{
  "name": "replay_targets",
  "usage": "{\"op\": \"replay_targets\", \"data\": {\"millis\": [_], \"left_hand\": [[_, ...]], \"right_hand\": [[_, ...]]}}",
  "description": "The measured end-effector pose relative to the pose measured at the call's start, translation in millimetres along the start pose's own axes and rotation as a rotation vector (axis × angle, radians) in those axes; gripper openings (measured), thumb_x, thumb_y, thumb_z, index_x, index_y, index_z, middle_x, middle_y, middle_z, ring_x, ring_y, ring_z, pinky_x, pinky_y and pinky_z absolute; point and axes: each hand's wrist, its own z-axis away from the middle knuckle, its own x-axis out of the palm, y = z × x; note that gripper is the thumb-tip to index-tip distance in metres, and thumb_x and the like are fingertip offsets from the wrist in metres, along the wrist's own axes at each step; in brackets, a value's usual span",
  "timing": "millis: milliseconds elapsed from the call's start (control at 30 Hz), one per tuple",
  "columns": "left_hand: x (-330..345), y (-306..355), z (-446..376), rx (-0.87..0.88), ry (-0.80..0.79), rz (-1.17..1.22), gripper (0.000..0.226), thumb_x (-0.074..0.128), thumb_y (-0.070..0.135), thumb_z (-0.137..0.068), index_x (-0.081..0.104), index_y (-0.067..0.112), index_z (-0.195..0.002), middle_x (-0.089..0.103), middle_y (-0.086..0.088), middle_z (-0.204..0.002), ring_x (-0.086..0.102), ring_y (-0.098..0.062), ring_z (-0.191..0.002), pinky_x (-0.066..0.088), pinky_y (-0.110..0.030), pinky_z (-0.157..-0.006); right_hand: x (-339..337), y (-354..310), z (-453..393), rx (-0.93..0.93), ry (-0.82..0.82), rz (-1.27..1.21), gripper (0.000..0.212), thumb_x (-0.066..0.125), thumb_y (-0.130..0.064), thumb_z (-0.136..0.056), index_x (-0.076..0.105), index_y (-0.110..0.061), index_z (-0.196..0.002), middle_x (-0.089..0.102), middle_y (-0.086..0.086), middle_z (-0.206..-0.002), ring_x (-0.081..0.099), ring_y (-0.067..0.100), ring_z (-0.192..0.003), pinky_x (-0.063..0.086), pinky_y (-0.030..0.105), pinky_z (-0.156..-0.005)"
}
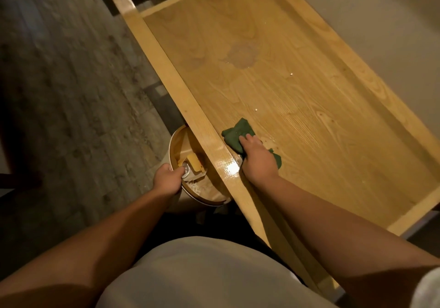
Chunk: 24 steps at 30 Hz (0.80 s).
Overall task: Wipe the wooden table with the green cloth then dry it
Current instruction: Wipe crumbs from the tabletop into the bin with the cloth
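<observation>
Head view: the green cloth (pixel 238 135) lies on the wooden bench (pixel 309 129) just inside its near rail. The right hand (pixel 258 158) rests on top of it, its grip spread, fingers pressing the cloth down. Below the rail, the left hand (pixel 167 176) has its grip curled round the rim of a round bin (pixel 170 144) holding scraps. Farther along the bench are a wet patch (pixel 242 55) and scattered crumbs (pixel 291 74).

no readable text, labels, brands, numbers or signs on anything in view
</observation>
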Motion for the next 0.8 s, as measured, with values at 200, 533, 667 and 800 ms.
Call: {"op": "replay_targets", "data": {"millis": [200,533,667,800], "left_hand": [[0,-3,2,0.016,0.028,0.023,0.013,0.064,0.021,-0.083,0.062,0.01,-0.089,0.067,-0.016,-0.085,0.064,-0.032,-0.078,0.052,-0.042,-0.073],[-1,-7,1,0.026,0.047,0.055,0.015,0.064,0.018,-0.086,0.053,0.012,-0.076,0.059,-0.014,-0.074,0.056,-0.026,-0.068,0.045,-0.038,-0.065],[-4,-10,-2,0.025,0.059,0.074,0.017,0.065,0.017,-0.086,0.054,0.011,-0.076,0.06,-0.017,-0.078,0.058,-0.027,-0.075,0.046,-0.04,-0.069],[-8,-10,-4,0.008,0.068,0.076,0.023,0.066,0.018,-0.087,0.061,-0.003,-0.095,0.067,-0.029,-0.096,0.067,-0.039,-0.089,0.055,-0.053,-0.085]], "right_hand": [[29,-35,11,-0.13,-0.087,0.024,0.065,0.051,0.001,-0.086,0.036,-0.016,-0.147,0.037,0.006,-0.152,0.024,0.027,-0.144,0.034,0.042,-0.113],[46,-82,8,-0.2,-0.457,0.064,0.063,0.063,-0.009,-0.085,0.04,-0.01,-0.144,0.038,0.011,-0.151,0.023,0.027,-0.144,0.022,0.034,-0.113],[55,-91,20,-0.071,-0.335,-0.201,0.045,0.059,-0.01,-0.081,0.062,-0.017,-0.125,0.064,0.009,-0.121,0.056,0.03,-0.112,0.045,0.034,-0.094],[51,-83,26,0.206,-0.281,-0.563,0.053,0.052,-0.021,-0.062,0.071,-0.018,-0.112,0.07,0.007,-0.11,0.061,0.025,-0.103,0.044,0.027,-0.092]]}}
